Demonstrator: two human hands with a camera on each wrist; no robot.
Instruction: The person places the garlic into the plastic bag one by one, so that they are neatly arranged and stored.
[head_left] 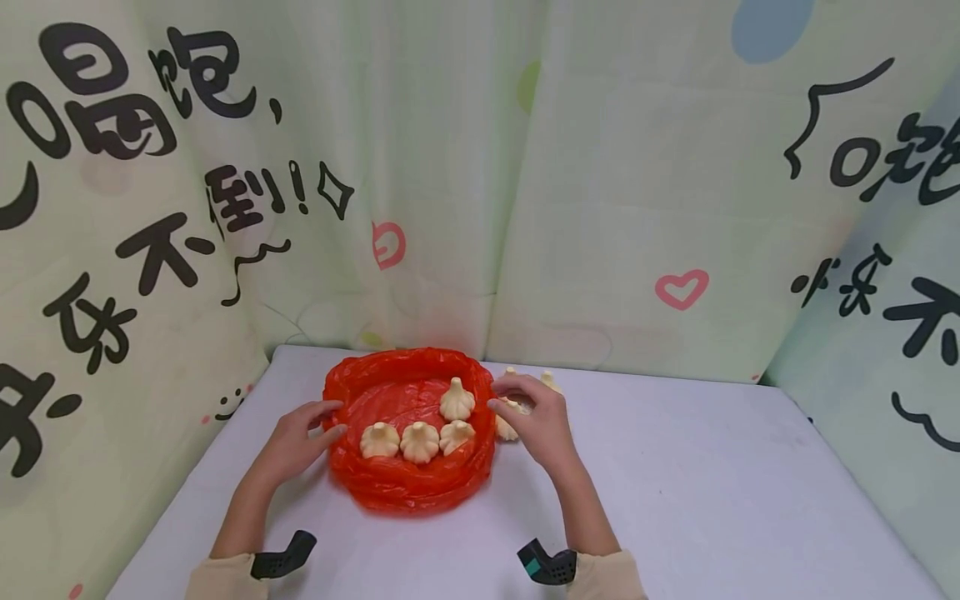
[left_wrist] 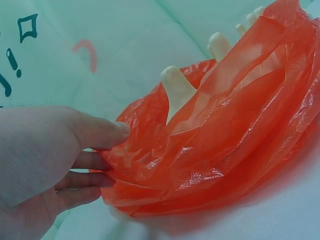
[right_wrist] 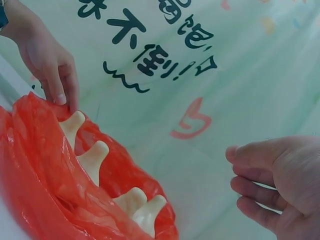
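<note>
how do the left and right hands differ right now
The left hand touches the left rim of the red bag; the right hand is apart from the bag and holds nothing. In the head view, the right hand partly hides garlic bulbs outside the bag, while the left hand hides none. Both are bare.

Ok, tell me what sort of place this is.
Probably a makeshift booth for filming tabletop work, though the room beyond is out of view: printed curtains hang behind and on both sides of a pale table, and black devices sit at both wrists.
</note>
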